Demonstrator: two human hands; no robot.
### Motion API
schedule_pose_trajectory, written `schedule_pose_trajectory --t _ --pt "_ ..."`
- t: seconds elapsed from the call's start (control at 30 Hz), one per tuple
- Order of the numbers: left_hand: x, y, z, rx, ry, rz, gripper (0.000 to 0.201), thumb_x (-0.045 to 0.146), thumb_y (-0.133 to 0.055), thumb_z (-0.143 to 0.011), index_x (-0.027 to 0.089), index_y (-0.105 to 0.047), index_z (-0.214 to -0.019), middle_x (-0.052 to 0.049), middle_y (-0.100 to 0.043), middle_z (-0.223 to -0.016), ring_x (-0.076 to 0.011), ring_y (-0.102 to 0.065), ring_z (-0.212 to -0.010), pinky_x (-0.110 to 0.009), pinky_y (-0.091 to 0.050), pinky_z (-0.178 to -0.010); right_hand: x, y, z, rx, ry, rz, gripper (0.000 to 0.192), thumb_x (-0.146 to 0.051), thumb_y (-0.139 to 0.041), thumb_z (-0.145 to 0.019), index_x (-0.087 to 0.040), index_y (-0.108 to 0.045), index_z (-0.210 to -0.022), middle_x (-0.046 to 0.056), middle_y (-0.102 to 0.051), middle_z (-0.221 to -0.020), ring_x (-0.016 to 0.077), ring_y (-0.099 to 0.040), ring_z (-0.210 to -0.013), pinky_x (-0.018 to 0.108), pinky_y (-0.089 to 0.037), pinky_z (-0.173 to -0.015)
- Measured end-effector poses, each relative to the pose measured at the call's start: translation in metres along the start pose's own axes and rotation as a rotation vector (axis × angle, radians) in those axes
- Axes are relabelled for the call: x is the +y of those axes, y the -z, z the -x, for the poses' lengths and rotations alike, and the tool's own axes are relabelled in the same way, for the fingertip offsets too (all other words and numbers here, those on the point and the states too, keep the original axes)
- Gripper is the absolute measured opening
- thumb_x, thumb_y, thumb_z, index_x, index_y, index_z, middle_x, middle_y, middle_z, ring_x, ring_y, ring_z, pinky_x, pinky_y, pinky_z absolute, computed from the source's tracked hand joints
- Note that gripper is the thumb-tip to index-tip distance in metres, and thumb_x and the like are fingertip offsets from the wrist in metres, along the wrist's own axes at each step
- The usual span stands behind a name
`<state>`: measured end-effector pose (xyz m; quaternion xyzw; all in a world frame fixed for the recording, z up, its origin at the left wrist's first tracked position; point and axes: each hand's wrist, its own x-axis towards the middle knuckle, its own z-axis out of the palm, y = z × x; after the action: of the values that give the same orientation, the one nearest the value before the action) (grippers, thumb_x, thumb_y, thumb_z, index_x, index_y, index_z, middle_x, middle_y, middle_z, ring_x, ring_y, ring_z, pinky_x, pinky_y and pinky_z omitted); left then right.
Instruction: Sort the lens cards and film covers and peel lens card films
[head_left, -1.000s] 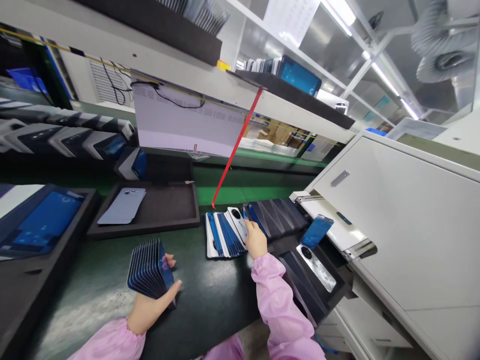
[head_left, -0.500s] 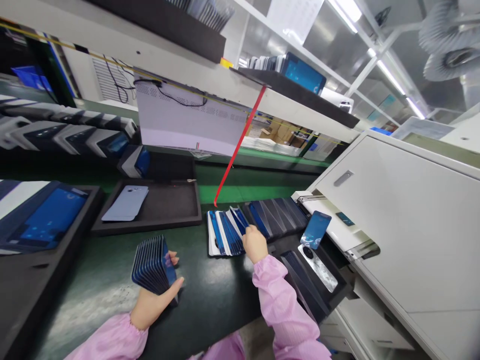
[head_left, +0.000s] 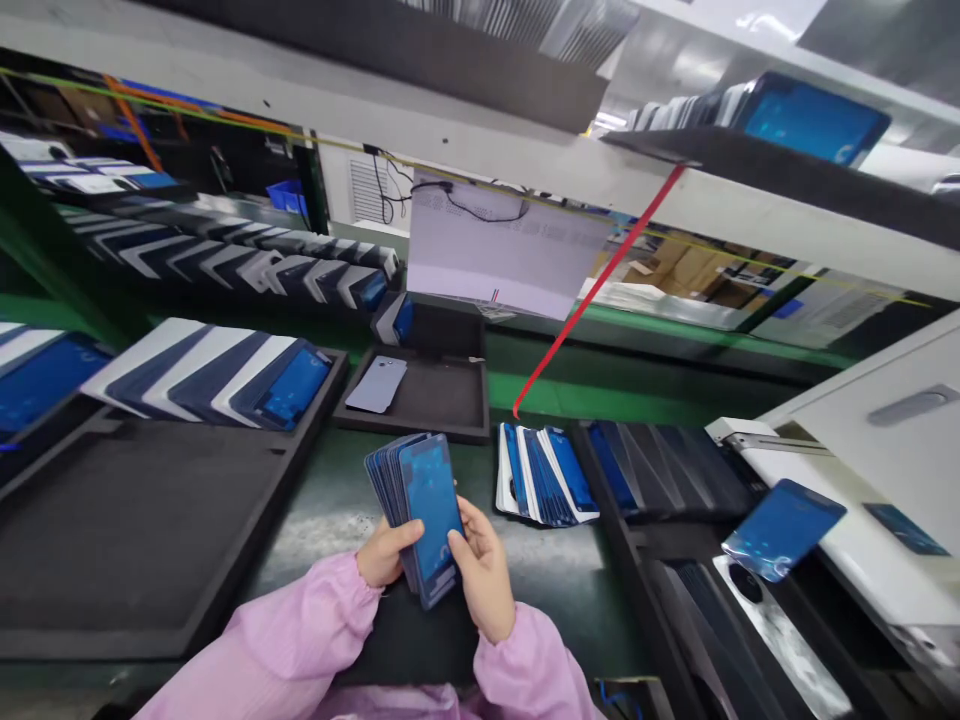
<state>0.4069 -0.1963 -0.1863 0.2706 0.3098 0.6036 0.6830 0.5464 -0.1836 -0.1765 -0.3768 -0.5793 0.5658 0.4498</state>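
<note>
While both pink-sleeved arms meet low in the centre, the left hand (head_left: 384, 555) grips a fanned stack of thin dark blue phone back covers (head_left: 416, 505), fingers closed around its lower left edge. The right hand (head_left: 480, 570) closes on the front cover from the right, thumb pressed on its face. The stack stands nearly upright, its long axis running from 6 to 12 o'clock and leaning slightly left, held above the dark green table (head_left: 352, 500). At 2 o'clock from the hands, near but apart, a row of white and blue covers (head_left: 544, 475) leans on the table. At 11 o'clock, a black foam tray (head_left: 439, 400) holds one pale grey-blue cover (head_left: 376, 384). The right hand is nearer the row.
</note>
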Motion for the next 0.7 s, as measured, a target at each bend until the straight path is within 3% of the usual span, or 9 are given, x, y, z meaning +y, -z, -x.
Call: schedule_pose_trajectory --t 0.17,0.23,0.3,0.37,0.4,0.47,0.53,0.6,0.7 --pt "0.005 0.002 0.005 -0.040 -0.119 -0.288 0.059 0.040 -0.069 -0.069 0.017 -0.056 -0.122 -0.013 -0.055 -0.132 -0.0337 -0.050 -0.122 -0.048 -0.036 -0.106 -0.009 -0.010 0.009 0.005 0.226 0.595 0.051 -0.019 -0.051 -0.085 -0.026 -0.044 -0.136 0.011 -0.051 -0.116 0.0238 -0.049 -0.109 0.044 -0.044 -0.095" --pt "0.003 0.005 0.007 -0.040 -0.179 -0.489 0.054 0.036 -0.068 -0.072 0.017 -0.057 -0.121 -0.014 -0.055 -0.132 -0.0324 -0.046 -0.125 -0.049 -0.030 -0.109 -0.020 -0.002 0.005 -0.076 0.307 0.718 0.049 -0.016 -0.052 -0.083 -0.024 -0.049 -0.132 0.012 -0.053 -0.119 0.0243 -0.047 -0.112 0.043 -0.043 -0.095" --pt "-0.002 0.010 0.008 -0.006 -0.263 -0.649 0.049 0.035 -0.067 -0.073 0.018 -0.058 -0.118 -0.014 -0.057 -0.128 -0.0312 -0.047 -0.124 -0.049 -0.028 -0.110 -0.030 0.020 -0.007 -0.135 0.355 0.751 0.034 -0.017 -0.052 -0.084 -0.023 -0.062 -0.116 0.010 -0.060 -0.109 0.0217 -0.054 -0.104 0.038 -0.047 -0.091" --pt "-0.008 0.015 0.007 0.071 -0.346 -0.760 0.045 0.035 -0.067 -0.072 0.019 -0.059 -0.114 -0.012 -0.059 -0.122 -0.0305 -0.052 -0.119 -0.050 -0.028 -0.110 -0.037 0.058 -0.027 -0.038 0.295 0.810 0.023 -0.023 -0.048 -0.089 -0.021 -0.069 -0.098 0.007 -0.066 -0.099 0.0190 -0.060 -0.098 0.034 -0.048 -0.090" --pt "-0.010 0.017 0.006 0.118 -0.382 -0.809 0.044 0.036 -0.067 -0.071 0.020 -0.060 -0.111 -0.012 -0.060 -0.119 -0.0303 -0.054 -0.116 -0.051 -0.028 -0.109 -0.039 0.080 -0.037 0.087 0.221 0.880 0.025 -0.024 -0.044 -0.091 -0.019 -0.069 -0.095 0.009 -0.067 -0.100 0.0189 -0.060 -0.099 0.033 -0.047 -0.091" --pt "-0.014 0.018 0.003 0.191 -0.436 -0.893 0.044 0.037 -0.068 -0.068 0.020 -0.060 -0.108 -0.011 -0.061 -0.116 -0.0303 -0.056 -0.113 -0.052 -0.030 -0.108 -0.037 0.122 -0.053 0.252 0.056 1.019 0.029 -0.028 -0.046 -0.089 -0.013 -0.064 -0.107 0.015 -0.063 -0.114 0.0233 -0.056 -0.112 0.039 -0.041 -0.100" --pt "-0.016 0.018 -0.002 0.209 -0.451 -0.944 0.044 0.037 -0.067 -0.068 0.020 -0.060 -0.108 -0.011 -0.061 -0.115 -0.0305 -0.056 -0.112 -0.051 -0.033 -0.106 -0.032 0.151 -0.059 0.293 -0.026 1.076 0.040 -0.030 -0.056 -0.082 -0.006 -0.059 -0.113 0.023 -0.059 -0.120 0.0308 -0.053 -0.118 0.047 -0.038 -0.102" --pt "-0.018 0.016 -0.006 0.193 -0.435 -0.966 0.043 0.038 -0.067 -0.067 0.019 -0.062 -0.105 -0.011 -0.063 -0.113 -0.0312 -0.055 -0.113 -0.051 -0.034 -0.105 -0.026 0.165 -0.055 0.273 -0.062 1.090 0.049 -0.029 -0.062 -0.075 -0.002 -0.057 -0.115 0.026 -0.058 -0.120 0.0347 -0.053 -0.117 0.050 -0.039 -0.100" --pt "-0.018 0.016 -0.008 0.179 -0.395 -0.964 0.043 0.039 -0.070 -0.063 0.019 -0.065 -0.101 -0.012 -0.063 -0.114 -0.0326 -0.053 -0.115 -0.053 -0.032 -0.106 -0.026 0.170 -0.036 0.234 -0.082 1.063 0.050 -0.023 -0.063 -0.071 -0.005 -0.057 -0.117 0.022 -0.062 -0.116 0.0320 -0.059 -0.109 0.044 -0.044 -0.096"
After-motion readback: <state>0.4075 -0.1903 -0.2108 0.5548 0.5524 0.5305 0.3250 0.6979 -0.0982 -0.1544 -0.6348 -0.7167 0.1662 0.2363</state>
